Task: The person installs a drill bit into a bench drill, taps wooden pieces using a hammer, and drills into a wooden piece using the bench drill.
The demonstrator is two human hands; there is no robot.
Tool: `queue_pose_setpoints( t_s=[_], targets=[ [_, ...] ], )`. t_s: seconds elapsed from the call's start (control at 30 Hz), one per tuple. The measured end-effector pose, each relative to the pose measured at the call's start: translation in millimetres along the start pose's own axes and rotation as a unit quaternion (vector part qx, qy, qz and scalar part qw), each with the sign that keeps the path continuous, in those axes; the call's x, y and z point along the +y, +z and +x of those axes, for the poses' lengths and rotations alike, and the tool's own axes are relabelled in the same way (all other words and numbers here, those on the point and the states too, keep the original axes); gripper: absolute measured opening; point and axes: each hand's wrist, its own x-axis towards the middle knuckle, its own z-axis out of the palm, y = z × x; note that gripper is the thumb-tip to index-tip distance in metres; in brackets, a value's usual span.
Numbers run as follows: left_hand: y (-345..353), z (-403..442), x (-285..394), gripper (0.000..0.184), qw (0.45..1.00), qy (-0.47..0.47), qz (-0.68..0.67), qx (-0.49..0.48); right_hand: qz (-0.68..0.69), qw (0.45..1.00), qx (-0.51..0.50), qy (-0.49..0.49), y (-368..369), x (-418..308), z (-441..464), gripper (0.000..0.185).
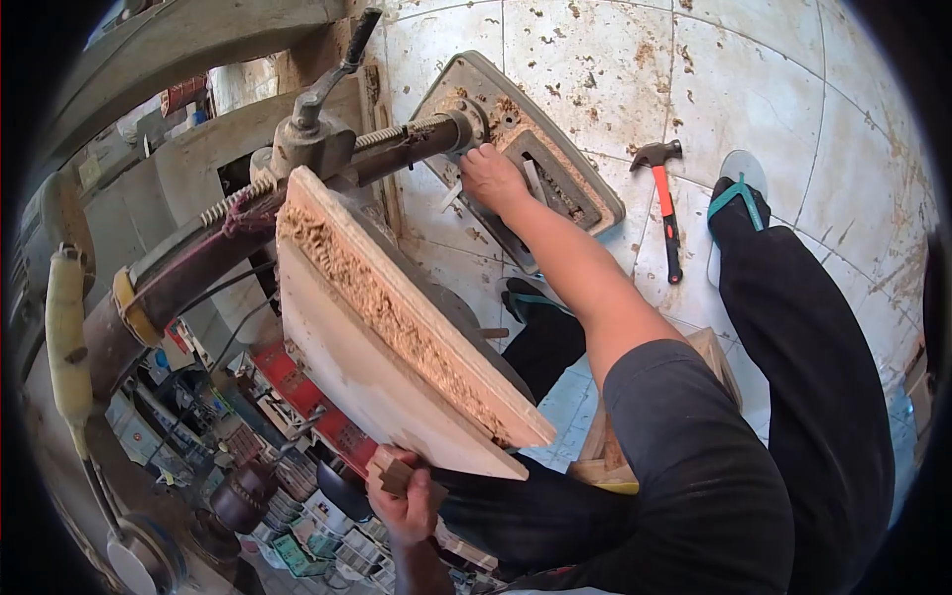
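Observation:
At the bottom centre, my left hand [402,496] is closed around a small stack of brown wooden pieces [396,477], just under the edge of a tilted wooden board table [347,367]. My right hand [493,180] reaches down to the drill press base [595,183], beside the foot of its column [407,154]. Its fingers are curled in, and what they hold is mostly hidden. A thin pale strip [451,195] shows just below those fingers. Another short wood strip [535,183] lies across the base slot.
Wood shavings [367,297] fill the channel along the board. A hammer [664,208] with a red and black handle lies on the tiled floor [585,59] near my sandalled foot [739,203]. A crank handle [337,64] juts from the column. Cluttered tools and a red rail [288,382] are lower left.

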Motion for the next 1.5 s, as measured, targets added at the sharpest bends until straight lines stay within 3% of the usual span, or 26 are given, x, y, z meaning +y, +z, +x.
queue_pose_setpoints(
  t_s=[0.03,0.2,0.27,0.33,0.4,0.47,0.57,0.67,0.7,0.73,0.77,0.8,0.83,0.87,0.93,1.0,1.13,1.33,1.43,1.5],
  targets=[
    [4.6,1.9,7.9,0.015,0.999,-0.016,-0.02,0.021,-0.017,1.0,-0.006,0.008,5.4,-2.3,3.0,0.014],
    [2.7,-1.5,3.8,0.016,1.0,-0.008,-0.009,0.016,-0.047,0.999,0.018,0.004,22.1,-7.0,3.8,0.013],
    [5.7,0.7,4.2,0.016,1.0,0.002,-0.024,0.02,-0.039,0.998,-0.058,0.009,11.5,-2.1,3.9,0.02],
    [5.8,1.9,9.0,0.018,1.0,0.009,-0.019,0.011,-0.042,0.998,-0.054,-0.002,12.9,-0.6,6.1,0.019],
    [7.7,4.8,14.1,0.017,0.999,0.011,-0.036,0.029,-0.025,0.999,0.034,0.012,25.1,-5.1,10.8,0.015],
    [2.9,4.8,16.3,0.016,1.0,-0.008,-0.021,-0.021,-0.041,0.999,0.015,-0.02,25.9,-5.6,13.6,0.015],
    [1.2,10.3,18.1,0.019,0.999,0.019,0.033,-0.026,0.009,0.992,0.078,-0.098,3.6,-8.4,12.6,0.014],
    [1.6,2.1,4.2,0.03,0.998,0.047,0.047,-0.007,0.161,0.985,0.011,-0.055,1.2,-21.0,14.9,0.013],
    [1.7,2.6,2.1,0.031,1.0,0.009,0.015,-0.01,0.126,0.983,0.082,-0.101,27.6,-22.7,13.3,0.013],
    [2.0,2.0,5.7,0.031,0.999,-0.028,-0.019,-0.014,0.113,0.984,0.086,-0.108,24.3,-17.0,7.9,0.013],
    [0.9,2.8,13.6,0.031,0.999,-0.017,-0.031,-0.006,0.123,0.978,0.127,-0.112,18.6,-8.1,4.7,0.013],
    [-1.6,5.7,23.0,0.03,0.998,0.018,0.047,-0.033,0.133,0.97,0.168,-0.117,3.4,4.1,1.6,0.013],
    [-2.9,7.1,32.1,0.028,0.989,0.051,0.125,-0.057,0.254,0.944,0.162,-0.132,-46.5,15.6,-6.5,0.013],
    [-2.4,9.2,38.5,0.028,0.991,0.061,0.112,-0.046,0.239,0.946,0.165,-0.144,-98.1,20.5,-29.4,0.013],
    [1.6,16.5,44.4,0.03,0.952,0.24,0.187,-0.014,0.086,0.992,-0.073,-0.057,-250.0,32.3,-39.4,0.013],
    [5.6,28.2,42.5,0.037,0.924,0.322,0.204,0.03,0.008,0.996,-0.084,-0.025,-280.2,59.0,-49.9,0.013],
    [8.2,33.0,36.6,0.037,0.897,0.369,0.22,0.098,-0.058,0.997,-0.044,0.032,-398.5,75.8,-101.4,0.013],
    [22.4,33.7,33.1,0.04,0.873,0.382,0.243,0.182,0.075,0.989,0.04,0.118,-502.2,53.5,-186.5,0.016],
    [16.5,29.2,38.9,0.04,0.875,0.396,0.22,0.169,0.163,0.968,0.094,0.169,-523.7,31.9,-216.6,0.015],
    [5.7,20.5,44.5,0.039,0.909,0.349,0.202,0.107,0.219,0.948,0.138,0.185,-523.3,31.1,-228.9,0.014]
  ],
)
